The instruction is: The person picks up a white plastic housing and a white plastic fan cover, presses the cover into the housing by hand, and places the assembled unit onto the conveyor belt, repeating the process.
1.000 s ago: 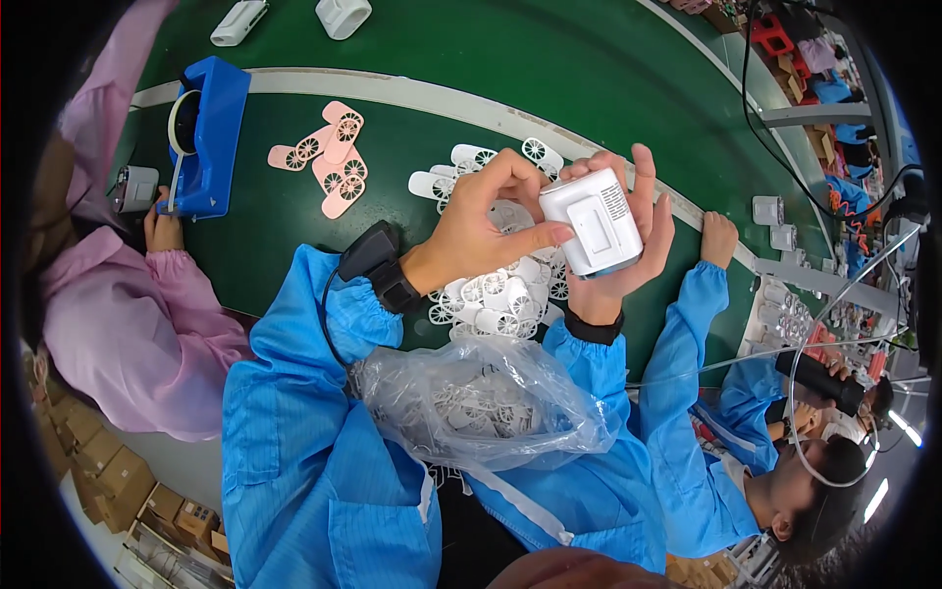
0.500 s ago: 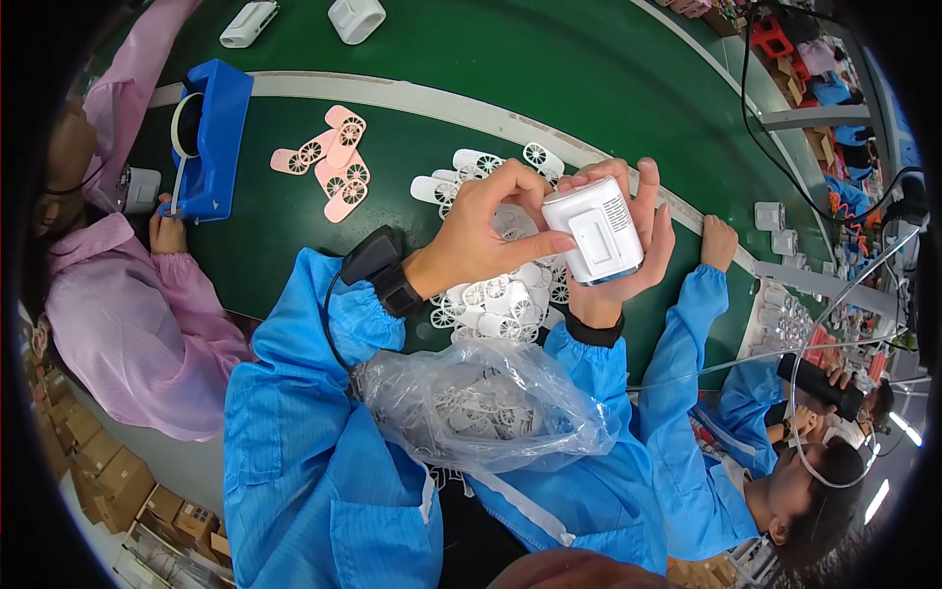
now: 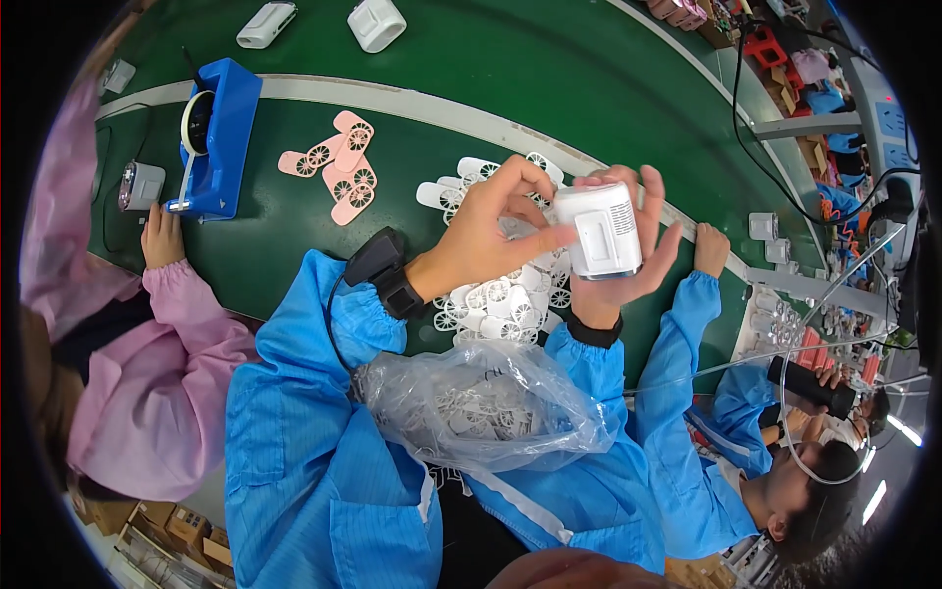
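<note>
Against my palm, my right hand [image 3: 648,257] holds a small white plastic housing [image 3: 597,231] with rounded corners, a raised rectangular panel and a patch of vent slots. Its fingers reach up behind the housing. My left hand [image 3: 483,231] is curled at the housing's left edge, with the thumb, slightly blurred, against its side. The inner fingertips are partly hidden. Under and beyond my hands lies a pile of white flat pieces with spoked round openings [image 3: 498,309]. More such pieces are inside a clear plastic bag [image 3: 481,388] between my forearms.
Pink flat pieces [image 3: 343,167] lie left of the pile, beside a blue tape dispenser [image 3: 228,137]. Two white housings [image 3: 377,25] sit at the far side of the green table. A co-worker's pink sleeve [image 3: 162,393] is at left; another's blue sleeve [image 3: 677,344] at right.
My left thumb has slid off the front of the white housing to its edge, and the housing has turned slightly more upright. The co-worker at left has leaned and shifted an arm.
</note>
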The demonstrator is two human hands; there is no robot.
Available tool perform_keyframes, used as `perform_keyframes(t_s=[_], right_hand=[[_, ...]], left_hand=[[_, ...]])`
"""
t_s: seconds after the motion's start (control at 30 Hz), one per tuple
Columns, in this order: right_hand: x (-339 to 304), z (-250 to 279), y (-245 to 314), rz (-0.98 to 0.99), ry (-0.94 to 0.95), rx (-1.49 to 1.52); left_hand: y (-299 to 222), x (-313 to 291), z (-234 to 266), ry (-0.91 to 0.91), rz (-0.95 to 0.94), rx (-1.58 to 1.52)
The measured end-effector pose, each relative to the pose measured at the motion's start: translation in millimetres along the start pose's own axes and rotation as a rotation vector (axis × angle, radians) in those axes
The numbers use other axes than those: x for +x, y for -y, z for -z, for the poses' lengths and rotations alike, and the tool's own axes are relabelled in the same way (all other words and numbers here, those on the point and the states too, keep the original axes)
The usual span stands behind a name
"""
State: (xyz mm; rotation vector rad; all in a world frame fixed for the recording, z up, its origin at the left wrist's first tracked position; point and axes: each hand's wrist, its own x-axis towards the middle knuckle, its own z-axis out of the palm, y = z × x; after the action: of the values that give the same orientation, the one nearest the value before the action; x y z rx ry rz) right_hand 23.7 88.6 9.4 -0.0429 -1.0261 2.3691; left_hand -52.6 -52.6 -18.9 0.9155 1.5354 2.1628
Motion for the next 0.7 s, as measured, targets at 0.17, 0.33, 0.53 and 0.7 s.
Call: perform_keyframes(t_s=[0.17, 0.33, 0.53, 0.7], right_hand=[[-4.6, -2.5, -4.6, 0.531, -0.031, -0.938], [-6.6, -9.1, -17.1, 0.736, 0.228, -1.361], [5.0, 7.4, -9.2, 0.587, 0.253, -0.903], [5.6, 15.5, -9.4, 0.45, 0.045, -0.83]], left_hand=[[-5.6, 1.9, -0.9, 0.125, 0.312, -0.239], [5.1, 1.6, -6.1, 0.141, 0.215, -0.237], [-2.9, 16.5, 20.2, 0.227, 0.601, -0.501], [1.8, 11.3, 31.0, 0.413, 0.529, -0.653]])
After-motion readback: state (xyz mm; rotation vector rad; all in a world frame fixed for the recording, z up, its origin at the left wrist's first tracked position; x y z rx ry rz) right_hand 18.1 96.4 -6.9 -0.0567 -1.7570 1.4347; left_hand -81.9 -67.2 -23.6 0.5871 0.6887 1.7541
